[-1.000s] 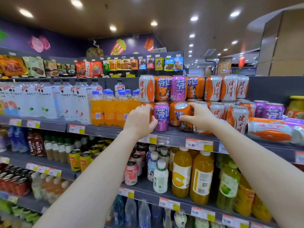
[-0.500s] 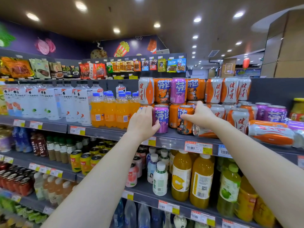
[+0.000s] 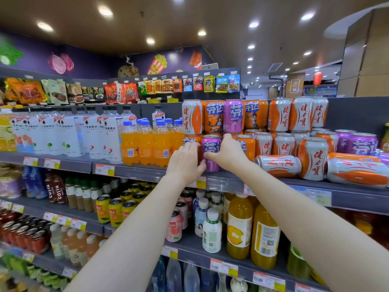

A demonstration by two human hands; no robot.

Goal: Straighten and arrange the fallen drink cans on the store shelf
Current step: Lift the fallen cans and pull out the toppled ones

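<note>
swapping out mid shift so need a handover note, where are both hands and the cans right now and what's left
Left hand: open, touching the left side of the purple can.
Right hand: grips that can, upright at the shelf front.
Done: purple can stands.
Left to do: stand up the nearer fallen can and the farther fallen can, both white-and-orange, on their sides.

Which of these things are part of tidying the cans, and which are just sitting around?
Part of the job: upright purple can, gripped by the right hand, left hand beside it; fallen white-orange can; second fallen can far right.
Just there: orange soda bottles; white water bottles; hanging snack packets; juice bottles below.
</note>
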